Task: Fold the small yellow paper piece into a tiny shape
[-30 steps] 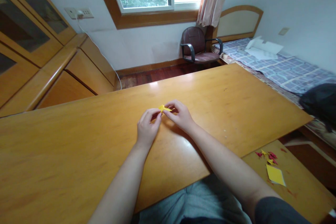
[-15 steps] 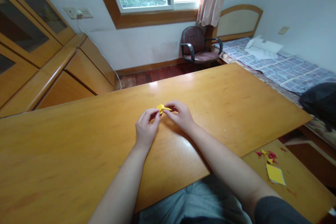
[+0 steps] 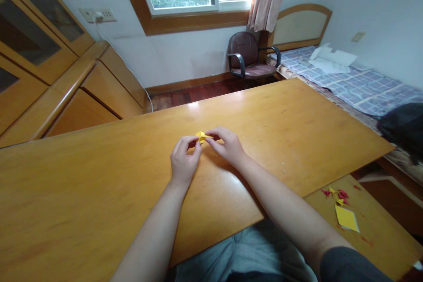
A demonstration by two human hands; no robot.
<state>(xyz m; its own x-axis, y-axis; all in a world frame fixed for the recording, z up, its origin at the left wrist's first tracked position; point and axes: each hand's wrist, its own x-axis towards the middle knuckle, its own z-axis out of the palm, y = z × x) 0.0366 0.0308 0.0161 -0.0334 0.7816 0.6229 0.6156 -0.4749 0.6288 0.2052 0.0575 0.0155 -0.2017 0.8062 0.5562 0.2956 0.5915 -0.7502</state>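
Note:
A small folded piece of yellow paper (image 3: 201,135), like an origami figure, is held just above the wooden table (image 3: 99,185). My left hand (image 3: 185,155) pinches its left side between thumb and fingertips. From the right, my right hand (image 3: 226,144) grips a thin pointed part of the same paper. Both hands are closed on it, and the fingers partly hide its shape.
On a lower surface (image 3: 390,238) at the right lie several small red and yellow folded papers (image 3: 342,196) and a stack of yellow square paper (image 3: 346,219). A brown armchair (image 3: 244,55) stands beyond the table, near a bed (image 3: 370,86). Cabinets (image 3: 109,83) line the left.
The yellow folded paper has shifted slightly left and turned a little between my fingers. My left hand has moved slightly left; my right hand stays nearly in place.

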